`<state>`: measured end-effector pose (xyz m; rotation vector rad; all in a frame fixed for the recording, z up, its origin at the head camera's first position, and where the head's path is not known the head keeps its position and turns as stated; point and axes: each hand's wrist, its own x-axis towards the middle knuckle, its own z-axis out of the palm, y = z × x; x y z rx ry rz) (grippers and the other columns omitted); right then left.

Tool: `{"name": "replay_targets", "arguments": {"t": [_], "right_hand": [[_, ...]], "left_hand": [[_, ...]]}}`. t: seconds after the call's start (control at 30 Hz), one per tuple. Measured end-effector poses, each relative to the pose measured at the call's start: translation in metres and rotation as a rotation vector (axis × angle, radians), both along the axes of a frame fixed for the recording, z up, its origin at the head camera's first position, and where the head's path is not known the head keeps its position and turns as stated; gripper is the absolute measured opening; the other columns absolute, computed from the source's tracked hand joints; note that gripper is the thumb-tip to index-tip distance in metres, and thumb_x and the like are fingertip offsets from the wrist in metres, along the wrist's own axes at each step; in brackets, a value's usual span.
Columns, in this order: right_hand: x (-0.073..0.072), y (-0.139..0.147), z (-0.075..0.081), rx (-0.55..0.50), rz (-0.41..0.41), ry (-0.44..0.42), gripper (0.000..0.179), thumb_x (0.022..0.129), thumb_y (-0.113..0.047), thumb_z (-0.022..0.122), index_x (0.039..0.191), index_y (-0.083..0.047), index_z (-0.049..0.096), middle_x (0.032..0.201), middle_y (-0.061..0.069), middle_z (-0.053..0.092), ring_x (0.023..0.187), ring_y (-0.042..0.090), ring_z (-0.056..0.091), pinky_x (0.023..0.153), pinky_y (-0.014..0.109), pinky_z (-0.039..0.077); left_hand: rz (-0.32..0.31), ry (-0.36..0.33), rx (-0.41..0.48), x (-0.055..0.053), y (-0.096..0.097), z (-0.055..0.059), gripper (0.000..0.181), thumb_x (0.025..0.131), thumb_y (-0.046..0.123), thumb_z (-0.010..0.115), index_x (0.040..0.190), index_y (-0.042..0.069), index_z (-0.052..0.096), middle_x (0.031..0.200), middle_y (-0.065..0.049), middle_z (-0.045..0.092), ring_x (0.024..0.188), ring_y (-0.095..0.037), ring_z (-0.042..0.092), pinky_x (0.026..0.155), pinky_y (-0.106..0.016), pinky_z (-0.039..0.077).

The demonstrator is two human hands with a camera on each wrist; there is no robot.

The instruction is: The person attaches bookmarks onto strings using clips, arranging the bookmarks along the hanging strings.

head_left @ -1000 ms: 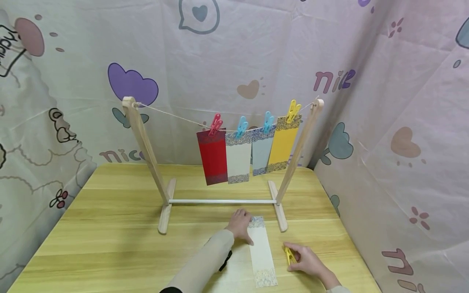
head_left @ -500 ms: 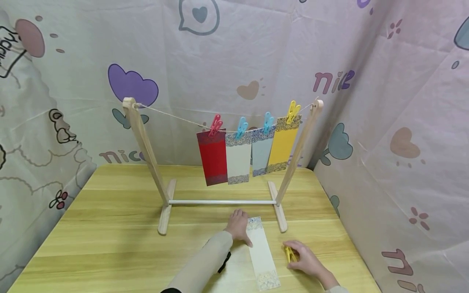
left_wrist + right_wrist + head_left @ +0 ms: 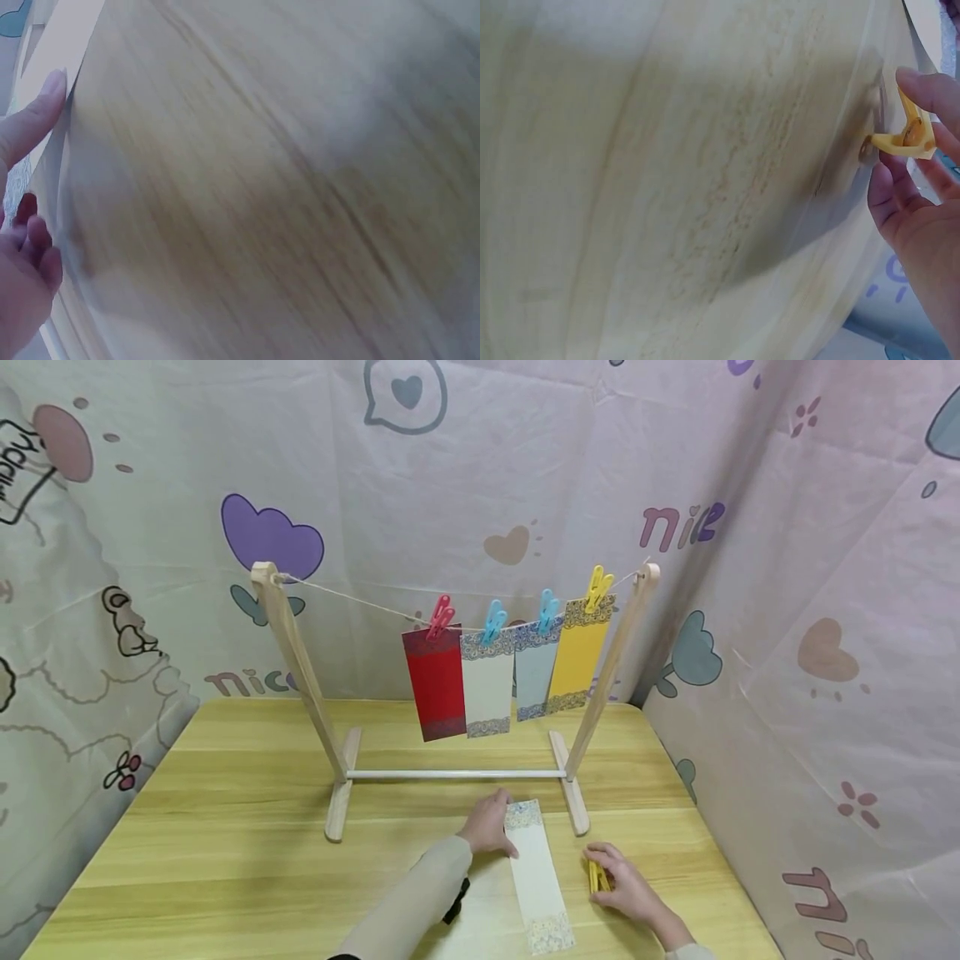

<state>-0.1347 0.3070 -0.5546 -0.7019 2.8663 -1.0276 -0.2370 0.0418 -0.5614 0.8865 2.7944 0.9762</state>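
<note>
My left hand (image 3: 487, 827) pinches the left edge of a long white card (image 3: 536, 877) with lacy patterned ends, near its far end. In the left wrist view, the thumb (image 3: 46, 105) lies on the card's face and the fingertips curl behind it. To the right of the card, my right hand (image 3: 624, 885) holds a yellow clothespin (image 3: 597, 877) between thumb and fingers. The right wrist view shows that clothespin (image 3: 911, 139) just off the wooden surface, its two arms spread in a V.
A wooden stand with two posts (image 3: 300, 668) carries a string (image 3: 360, 599). Red (image 3: 437, 685), white (image 3: 487, 685), light blue (image 3: 534, 672) and yellow (image 3: 581, 647) cards hang from it by coloured clothespins. A white rod (image 3: 457, 774) joins the feet on the wooden table (image 3: 225, 860).
The white card's near end has swung slightly to the right. My right hand has moved a little forward and turned the clothespin. My left hand has barely shifted.
</note>
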Motion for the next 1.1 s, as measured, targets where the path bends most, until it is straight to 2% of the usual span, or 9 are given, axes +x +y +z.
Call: {"name": "replay_targets", "arguments": {"t": [0.1, 0.33, 0.43, 0.6, 0.67, 0.73, 0.83, 0.97, 1.1], "right_hand": [[0.0, -0.002, 0.001, -0.001, 0.002, -0.015, 0.059, 0.067, -0.003, 0.074, 0.118, 0.01, 0.05, 0.118, 0.025, 0.046, 0.102, 0.041, 0.047, 0.082, 0.05, 0.042], [0.0, -0.003, 0.002, -0.048, -0.022, -0.118, 0.055, 0.071, 0.003, 0.068, 0.122, 0.005, 0.049, 0.12, 0.023, 0.05, 0.107, 0.041, 0.045, 0.085, 0.051, 0.039], [0.0, -0.004, 0.002, -0.038, -0.011, -0.071, 0.057, 0.07, 0.007, 0.066, 0.123, 0.003, 0.049, 0.12, 0.021, 0.05, 0.106, 0.04, 0.046, 0.085, 0.05, 0.04], [-0.001, -0.008, 0.002, 0.064, 0.016, 0.12, 0.067, 0.065, 0.014, 0.066, 0.127, 0.005, 0.043, 0.119, 0.019, 0.052, 0.099, 0.033, 0.051, 0.08, 0.045, 0.044], [-0.001, -0.01, 0.003, 0.079, -0.001, 0.146, 0.07, 0.065, 0.015, 0.065, 0.129, 0.008, 0.038, 0.116, 0.022, 0.053, 0.094, 0.03, 0.052, 0.077, 0.043, 0.046], [-0.001, -0.013, 0.005, 0.072, -0.036, 0.119, 0.07, 0.066, 0.015, 0.063, 0.13, 0.01, 0.035, 0.114, 0.025, 0.052, 0.091, 0.028, 0.051, 0.075, 0.042, 0.047], [-0.003, -0.015, 0.008, 0.051, -0.093, 0.045, 0.061, 0.068, 0.013, 0.06, 0.125, 0.014, 0.039, 0.104, 0.021, 0.054, 0.085, 0.023, 0.049, 0.072, 0.036, 0.047], [-0.006, -0.014, 0.013, 0.0, -0.127, -0.062, 0.049, 0.068, 0.011, 0.058, 0.116, 0.013, 0.049, 0.096, 0.015, 0.053, 0.078, 0.018, 0.046, 0.063, 0.026, 0.044], [-0.007, -0.013, 0.015, -0.058, -0.12, -0.083, 0.046, 0.065, 0.012, 0.059, 0.11, 0.011, 0.054, 0.092, 0.014, 0.054, 0.07, 0.013, 0.046, 0.056, 0.021, 0.043]], "left_hand": [[-0.02, -0.077, 0.091, 0.0, -0.001, -0.001, 0.07, 0.051, 0.023, 0.086, 0.107, 0.004, 0.048, 0.098, -0.006, 0.056, 0.09, -0.022, 0.054, 0.08, -0.031, 0.045], [-0.063, -0.233, 0.31, -0.004, -0.002, -0.003, 0.054, 0.062, 0.0, 0.079, 0.108, -0.001, 0.051, 0.083, 0.0, 0.053, 0.065, -0.009, 0.049, 0.057, -0.021, 0.045], [-0.059, -0.287, 0.385, -0.004, -0.001, -0.002, 0.053, 0.064, -0.006, 0.075, 0.112, -0.002, 0.051, 0.08, -0.001, 0.052, 0.062, -0.008, 0.047, 0.053, -0.02, 0.045], [-0.044, -0.394, 0.551, 0.001, 0.003, 0.003, 0.058, 0.064, -0.018, 0.068, 0.117, -0.006, 0.048, 0.09, -0.009, 0.045, 0.059, -0.011, 0.053, 0.051, -0.026, 0.05], [-0.026, -0.446, 0.608, 0.003, 0.005, 0.005, 0.059, 0.064, -0.021, 0.065, 0.118, -0.006, 0.047, 0.093, -0.01, 0.041, 0.056, -0.013, 0.054, 0.05, -0.031, 0.052], [0.0, -0.491, 0.645, 0.004, 0.006, 0.008, 0.06, 0.064, -0.022, 0.063, 0.119, -0.005, 0.047, 0.091, -0.011, 0.041, 0.053, -0.014, 0.054, 0.051, -0.034, 0.052], [0.013, -0.511, 0.694, 0.005, 0.006, 0.009, 0.054, 0.067, -0.023, 0.06, 0.117, -0.005, 0.048, 0.085, -0.01, 0.042, 0.052, -0.015, 0.051, 0.051, -0.038, 0.052], [0.0, -0.472, 0.715, 0.009, 0.004, 0.017, 0.034, 0.075, -0.02, 0.054, 0.106, -0.008, 0.053, 0.086, -0.015, 0.052, 0.057, -0.016, 0.048, 0.055, -0.043, 0.05], [0.004, -0.442, 0.712, 0.009, 0.003, 0.014, 0.019, 0.08, -0.016, 0.049, 0.097, -0.009, 0.056, 0.092, -0.013, 0.058, 0.06, -0.013, 0.046, 0.055, -0.039, 0.049]]}}
